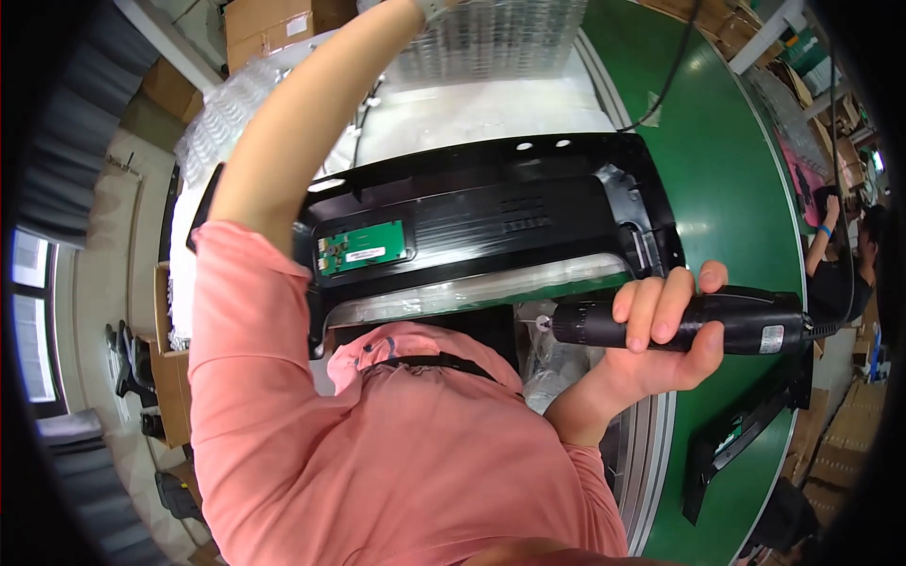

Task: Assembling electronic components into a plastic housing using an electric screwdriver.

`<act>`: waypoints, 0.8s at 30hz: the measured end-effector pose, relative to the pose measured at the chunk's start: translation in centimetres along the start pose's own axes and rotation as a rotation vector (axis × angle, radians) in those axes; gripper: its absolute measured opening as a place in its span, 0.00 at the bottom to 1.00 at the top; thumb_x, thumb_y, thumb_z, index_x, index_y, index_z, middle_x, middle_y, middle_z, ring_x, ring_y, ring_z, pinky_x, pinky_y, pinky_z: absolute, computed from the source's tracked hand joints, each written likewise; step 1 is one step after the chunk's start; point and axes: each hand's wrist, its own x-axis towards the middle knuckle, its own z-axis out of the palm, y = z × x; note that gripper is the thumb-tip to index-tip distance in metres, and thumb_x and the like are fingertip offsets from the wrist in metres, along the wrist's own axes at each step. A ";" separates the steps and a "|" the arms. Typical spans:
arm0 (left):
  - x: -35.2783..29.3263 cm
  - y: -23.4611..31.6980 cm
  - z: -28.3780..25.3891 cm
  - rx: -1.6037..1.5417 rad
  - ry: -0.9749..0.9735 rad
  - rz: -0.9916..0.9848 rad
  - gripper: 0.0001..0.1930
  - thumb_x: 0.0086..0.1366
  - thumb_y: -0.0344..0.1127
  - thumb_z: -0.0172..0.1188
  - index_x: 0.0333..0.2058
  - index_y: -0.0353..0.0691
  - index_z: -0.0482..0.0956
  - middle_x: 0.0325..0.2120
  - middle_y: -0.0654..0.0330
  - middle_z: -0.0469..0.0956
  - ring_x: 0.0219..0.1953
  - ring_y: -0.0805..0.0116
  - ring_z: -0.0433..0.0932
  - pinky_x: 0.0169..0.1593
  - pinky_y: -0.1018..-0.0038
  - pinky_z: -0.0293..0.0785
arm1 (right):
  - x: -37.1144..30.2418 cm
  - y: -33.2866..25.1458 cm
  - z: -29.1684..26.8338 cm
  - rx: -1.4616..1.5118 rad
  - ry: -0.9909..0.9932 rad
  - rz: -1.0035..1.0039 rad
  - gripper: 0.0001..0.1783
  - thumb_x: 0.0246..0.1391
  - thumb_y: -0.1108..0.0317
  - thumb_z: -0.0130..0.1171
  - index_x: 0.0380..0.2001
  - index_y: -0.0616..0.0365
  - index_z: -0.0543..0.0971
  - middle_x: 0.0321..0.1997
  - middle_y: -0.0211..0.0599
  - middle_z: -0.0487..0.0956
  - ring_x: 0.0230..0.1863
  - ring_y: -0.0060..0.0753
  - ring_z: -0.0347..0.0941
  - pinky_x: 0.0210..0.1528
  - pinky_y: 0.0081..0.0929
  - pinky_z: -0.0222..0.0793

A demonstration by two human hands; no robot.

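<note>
A black electric screwdriver [755,321] with a cord at its rear end lies in my right hand [651,354], whose fingers wrap round its body. Its tip points left, beside the near right corner of a black plastic housing [462,212]. That housing rests in front of me, and a small green circuit board [368,247] sits in a recess on its left side. My left arm [316,113] reaches across the housing's left end toward the far side. The left hand itself lies beyond the top edge of the picture; only the wrist with a band shows.
Stacked clear plastic trays [491,38] stand at the back on a white surface [491,108]. Another black part [741,443] with a green board lies on the green table [722,208] at right. A black cable [675,85] hangs down there. Another person [845,264] works farther right.
</note>
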 end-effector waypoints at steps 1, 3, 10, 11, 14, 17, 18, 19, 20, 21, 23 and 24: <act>-1.6 1.7 -2.9 -0.169 -0.194 -0.097 0.10 0.59 0.33 0.62 0.30 0.30 0.82 0.24 0.45 0.82 0.34 0.57 0.84 0.39 0.68 0.79 | 0.1 0.4 0.2 0.007 0.001 0.016 0.20 0.60 0.57 0.57 0.50 0.55 0.66 0.22 0.31 0.70 0.16 0.28 0.64 0.34 0.35 0.69; -4.9 1.9 -7.5 -0.322 -0.357 -0.226 0.09 0.61 0.32 0.63 0.29 0.30 0.82 0.22 0.50 0.82 0.30 0.65 0.85 0.36 0.73 0.79 | 0.9 1.4 1.0 0.033 -0.026 0.030 0.20 0.60 0.57 0.58 0.49 0.55 0.66 0.22 0.31 0.70 0.17 0.27 0.64 0.33 0.35 0.68; -14.3 -4.2 -17.2 -0.702 -0.541 -0.561 0.09 0.62 0.33 0.66 0.34 0.30 0.82 0.26 0.57 0.83 0.29 0.72 0.83 0.36 0.80 0.78 | 4.3 6.5 4.7 0.121 -0.082 0.183 0.22 0.58 0.57 0.61 0.49 0.55 0.66 0.23 0.30 0.70 0.18 0.27 0.65 0.34 0.35 0.66; -15.4 -5.2 -18.2 -0.742 -0.545 -0.597 0.10 0.62 0.33 0.66 0.35 0.30 0.82 0.27 0.57 0.83 0.30 0.72 0.83 0.36 0.80 0.78 | 4.7 7.4 5.0 0.149 -0.135 0.217 0.23 0.59 0.56 0.60 0.51 0.55 0.66 0.24 0.30 0.70 0.19 0.28 0.66 0.35 0.36 0.66; -18.6 -7.8 -20.3 -0.851 -0.562 -0.708 0.10 0.62 0.33 0.66 0.37 0.30 0.81 0.28 0.56 0.83 0.31 0.71 0.83 0.38 0.80 0.79 | 5.6 9.9 6.2 0.176 -0.190 0.300 0.25 0.59 0.54 0.60 0.53 0.54 0.66 0.26 0.31 0.71 0.20 0.29 0.67 0.37 0.37 0.66; -20.8 -10.0 -21.1 -0.979 -0.593 -0.798 0.10 0.62 0.32 0.67 0.37 0.30 0.81 0.28 0.56 0.83 0.31 0.71 0.83 0.38 0.80 0.79 | 6.2 12.1 7.3 0.169 -0.215 0.342 0.25 0.59 0.53 0.59 0.53 0.55 0.66 0.27 0.31 0.71 0.21 0.29 0.67 0.38 0.37 0.66; -21.5 -10.5 -21.4 -1.037 -0.632 -0.794 0.10 0.62 0.32 0.67 0.37 0.30 0.81 0.28 0.56 0.83 0.31 0.72 0.83 0.39 0.80 0.79 | 6.4 12.8 7.6 0.168 -0.235 0.357 0.26 0.59 0.53 0.59 0.53 0.55 0.66 0.27 0.31 0.71 0.21 0.29 0.67 0.39 0.37 0.66; -22.0 -10.9 -21.7 -1.096 -0.671 -0.786 0.10 0.62 0.31 0.67 0.37 0.30 0.80 0.28 0.56 0.83 0.30 0.72 0.83 0.39 0.80 0.79 | 6.4 13.4 7.9 0.167 -0.256 0.370 0.26 0.60 0.52 0.59 0.54 0.55 0.66 0.28 0.31 0.71 0.22 0.29 0.67 0.39 0.38 0.65; -22.5 -11.1 -22.0 -1.155 -0.709 -0.775 0.10 0.62 0.31 0.67 0.37 0.29 0.80 0.28 0.57 0.83 0.30 0.72 0.83 0.39 0.80 0.79 | 6.4 13.8 8.3 0.166 -0.277 0.380 0.26 0.60 0.52 0.58 0.54 0.55 0.66 0.28 0.31 0.71 0.22 0.29 0.67 0.40 0.38 0.65; -22.6 -11.2 -21.9 -1.169 -0.720 -0.782 0.10 0.62 0.31 0.67 0.37 0.29 0.80 0.28 0.57 0.83 0.30 0.72 0.83 0.39 0.80 0.79 | 6.4 14.0 8.5 0.155 -0.262 0.386 0.26 0.60 0.52 0.58 0.54 0.55 0.66 0.28 0.31 0.71 0.22 0.29 0.67 0.40 0.38 0.65; -22.8 -10.9 -22.0 -1.124 -0.761 -0.751 0.08 0.60 0.30 0.68 0.35 0.32 0.81 0.30 0.55 0.83 0.30 0.68 0.82 0.37 0.77 0.79 | 6.2 14.5 9.4 0.095 -0.160 0.408 0.25 0.53 0.56 0.64 0.49 0.55 0.68 0.24 0.27 0.70 0.20 0.25 0.66 0.37 0.32 0.62; -22.7 -10.8 -22.0 -1.101 -0.778 -0.732 0.07 0.59 0.29 0.68 0.34 0.33 0.82 0.30 0.55 0.83 0.30 0.66 0.82 0.37 0.76 0.79 | 6.1 14.7 9.9 0.064 -0.112 0.418 0.25 0.50 0.58 0.67 0.46 0.55 0.69 0.23 0.26 0.70 0.19 0.23 0.65 0.36 0.30 0.61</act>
